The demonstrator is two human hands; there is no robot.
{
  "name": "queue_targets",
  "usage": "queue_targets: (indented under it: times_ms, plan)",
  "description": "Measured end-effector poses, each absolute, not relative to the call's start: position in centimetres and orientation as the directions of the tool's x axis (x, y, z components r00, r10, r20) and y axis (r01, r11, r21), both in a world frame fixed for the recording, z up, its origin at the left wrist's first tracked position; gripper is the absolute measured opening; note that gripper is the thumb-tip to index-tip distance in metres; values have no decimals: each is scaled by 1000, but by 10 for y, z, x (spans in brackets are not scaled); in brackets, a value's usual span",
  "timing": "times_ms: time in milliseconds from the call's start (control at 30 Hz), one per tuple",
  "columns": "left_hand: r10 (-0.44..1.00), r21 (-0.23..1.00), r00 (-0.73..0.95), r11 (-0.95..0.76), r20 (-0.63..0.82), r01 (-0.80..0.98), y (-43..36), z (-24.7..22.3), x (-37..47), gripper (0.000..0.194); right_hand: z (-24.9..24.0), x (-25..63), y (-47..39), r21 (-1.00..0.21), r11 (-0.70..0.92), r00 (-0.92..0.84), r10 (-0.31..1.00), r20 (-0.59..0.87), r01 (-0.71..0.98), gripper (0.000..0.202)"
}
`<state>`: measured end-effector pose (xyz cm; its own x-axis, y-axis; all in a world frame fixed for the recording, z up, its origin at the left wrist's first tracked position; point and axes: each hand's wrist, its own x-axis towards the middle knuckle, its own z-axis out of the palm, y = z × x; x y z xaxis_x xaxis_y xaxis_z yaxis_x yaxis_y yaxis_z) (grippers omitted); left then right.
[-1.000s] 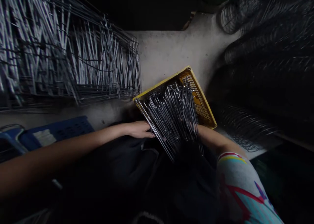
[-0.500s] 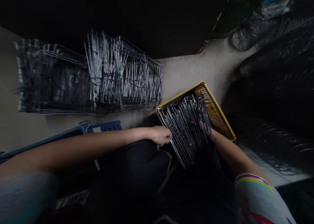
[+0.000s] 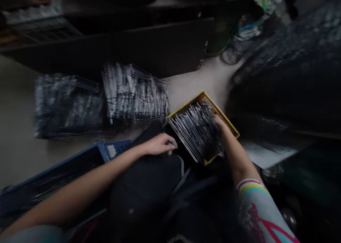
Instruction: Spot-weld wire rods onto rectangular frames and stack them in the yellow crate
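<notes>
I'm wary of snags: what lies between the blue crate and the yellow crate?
In the head view, the left hand and a leg in dark fabric lie between the blue crate and the yellow crate.

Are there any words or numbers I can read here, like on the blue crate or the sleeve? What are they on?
No words or numbers can be read.
Pale label on the blue crate: too blurred to read.
Red marks on the right sleeve: blurry; maybe letters, maybe a pattern.
Yellow basket: no writing that I can see.
</notes>
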<state>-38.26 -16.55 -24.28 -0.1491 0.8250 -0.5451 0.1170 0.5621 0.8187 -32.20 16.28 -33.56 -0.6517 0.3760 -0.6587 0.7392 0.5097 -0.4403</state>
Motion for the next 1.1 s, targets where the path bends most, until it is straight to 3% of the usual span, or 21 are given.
queue_targets:
  times_ms: [100,200,300,433,533,633,800,933,1000,1100]
  plan:
    - [813,837,-234,465,-533,-289,-175,-244,-388,31,-323,-316,178,-380,553,-644,426,-635,741,26]
    - [828,776,-191,378,-527,-505,-180,-249,-379,43,-308,-305,191,-301,611,-643,474,-602,732,26]
    - [847,815,-174,397,-503,-423,-182,-254,-364,54,-289,-292,194,-233,659,-649,502,-572,715,28]
    - [818,862,-299,506,-492,-32,-182,-266,-356,45,-265,-269,192,-223,702,-669,458,-586,676,28]
    - [814,848,-439,496,-380,186,-178,-272,-361,44,-251,-263,182,-271,718,-707,414,-573,641,29]
    - [815,866,-529,423,-235,267,-167,-269,-371,43,-240,-277,163,-315,735,-760,403,-510,601,33]
    - [823,897,-485,414,-295,157,-146,-259,-382,41,-229,-296,151,-498,765,-909,288,-301,408,35]
    - [839,924,-430,382,-333,30,-133,-268,-379,44,-227,-261,172,-660,557,-858,409,-311,504,41]
    - [796,930,-493,357,-353,-90,-128,-276,-372,45,-222,-238,181,-601,538,-796,508,-328,591,42]
    - [677,915,-616,272,-402,-298,-120,-285,-357,41,-209,-218,182,-323,702,-771,549,-321,635,34]
